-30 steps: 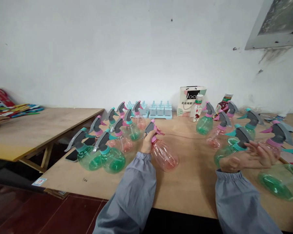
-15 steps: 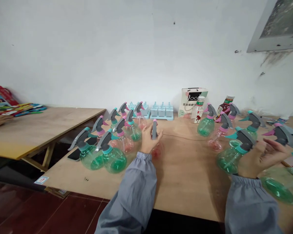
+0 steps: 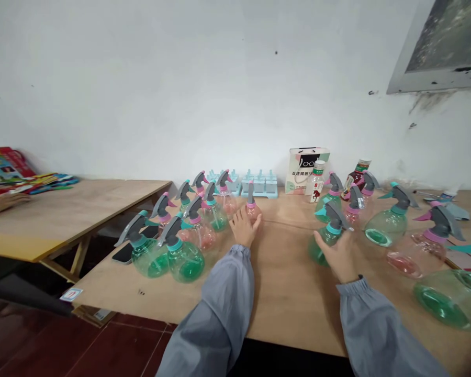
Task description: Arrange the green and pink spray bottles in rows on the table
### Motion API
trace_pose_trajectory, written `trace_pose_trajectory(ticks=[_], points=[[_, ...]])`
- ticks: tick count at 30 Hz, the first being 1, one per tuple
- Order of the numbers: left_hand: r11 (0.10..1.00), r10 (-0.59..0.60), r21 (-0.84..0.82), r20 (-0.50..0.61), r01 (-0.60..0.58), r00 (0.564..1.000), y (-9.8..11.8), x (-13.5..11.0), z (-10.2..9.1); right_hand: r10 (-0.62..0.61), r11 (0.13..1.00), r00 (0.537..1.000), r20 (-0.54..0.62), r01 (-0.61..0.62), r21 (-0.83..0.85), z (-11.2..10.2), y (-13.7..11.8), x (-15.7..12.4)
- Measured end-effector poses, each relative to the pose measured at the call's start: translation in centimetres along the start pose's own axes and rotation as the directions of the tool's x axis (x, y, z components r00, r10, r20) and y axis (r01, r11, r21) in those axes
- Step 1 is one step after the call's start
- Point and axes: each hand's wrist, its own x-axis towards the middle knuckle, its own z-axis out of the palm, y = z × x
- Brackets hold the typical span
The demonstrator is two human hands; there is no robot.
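Note:
My left hand (image 3: pixel 244 229) is wrapped round the body of a pink spray bottle (image 3: pixel 251 205) that stands upright on the wooden table (image 3: pixel 290 293), just right of a cluster of several green and pink spray bottles (image 3: pixel 180 251). My right hand (image 3: pixel 338 255) grips a green spray bottle with a grey and teal trigger head (image 3: pixel 329 222), holding it upright near the table's middle. Both arms wear grey sleeves.
More green and pink spray bottles (image 3: pixel 392 222) crowd the table's right side, one green one lying at the far right (image 3: pixel 451 301). Pale blue moulds (image 3: pixel 259 184), a small paper bag (image 3: pixel 304 170) and drink bottles stand by the wall. A lower table (image 3: pixel 55 209) with books sits at left.
My left hand stood the pink bottle upright and pushed it farther back beside the cluster. My right hand left the right-hand bottles and carried a green bottle leftward towards the table's middle.

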Motion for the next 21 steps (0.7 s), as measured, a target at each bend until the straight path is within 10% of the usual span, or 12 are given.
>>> trace_pose_trajectory(ticks=[12,18,21], points=[[0.975,-0.136,-0.151,0.168,0.162,0.976,0.6,7.3,2.8,0.024,0.958,0.957,0.288,-0.105,0.268,3.0,-0.5,-3.4],[0.955,-0.136,-0.274,-0.052,0.117,0.989,1.7,4.8,1.3,-0.023,0.961,0.954,0.3,-0.062,0.271,3.9,-0.9,-4.1],[0.879,0.066,-0.473,0.01,-0.053,0.998,2.7,1.9,0.1,-0.117,0.965,0.948,0.296,0.038,0.261,4.8,-1.2,-4.6]])
